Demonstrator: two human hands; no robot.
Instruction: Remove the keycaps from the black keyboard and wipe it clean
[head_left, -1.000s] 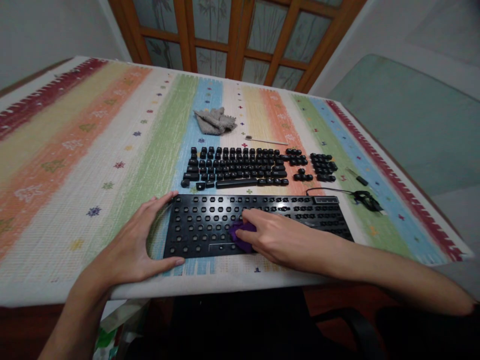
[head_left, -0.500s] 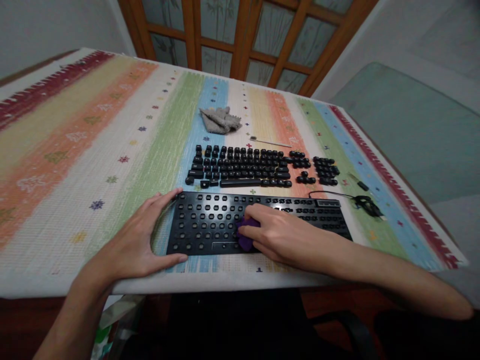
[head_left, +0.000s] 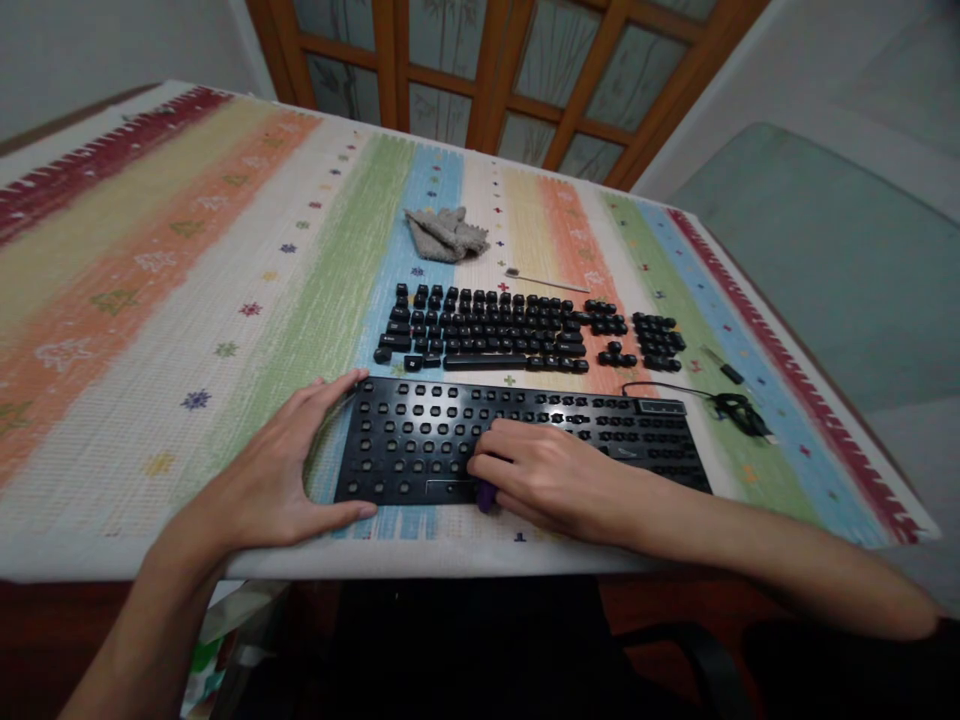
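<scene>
A black keyboard [head_left: 409, 428] with its keycaps off lies at the front of the table, its rows of bare switches showing. My left hand [head_left: 274, 480] spans its left end, thumb on the near corner and a finger at the far corner, holding it. Near the middle of the keyboard, my right hand [head_left: 540, 478] is closed around a soft purple lump of cleaning putty [head_left: 486, 497] pressed against the switches. Most of the putty is hidden under the fingers. The loose black keycaps [head_left: 487, 328] are set out in keyboard order just behind.
A crumpled grey cloth [head_left: 445, 236] and a thin brush [head_left: 547, 281] lie beyond the keycaps. To the right are a coiled cable [head_left: 739, 412] and a small dark-ended tool [head_left: 729, 371]. A striped cloth [head_left: 247, 390] covers the table.
My right hand's fingers have closed further over the purple putty, so less of it shows. My left hand keeps its hold on the keyboard's left end. The view has shifted slightly.
</scene>
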